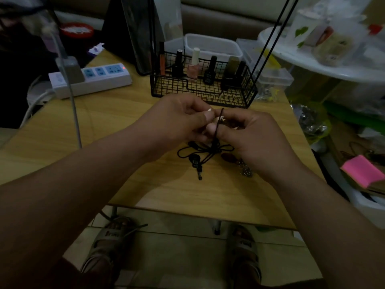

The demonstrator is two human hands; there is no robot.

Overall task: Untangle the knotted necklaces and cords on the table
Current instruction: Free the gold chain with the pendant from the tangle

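Basket [203,88] behind cords [205,151]

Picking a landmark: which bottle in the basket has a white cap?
The pink bottle; the black bottles beside it have black caps.

A single wide-angle view is given, taken from head height and aimed forward and steeply down. The light wooden tabletop [166,184] is seen from close above, its near edge crossing the lower third. The black wire basket [208,94] is framed at the far side; pale floor tiles [177,257] are shown beneath, at the bottom edge.
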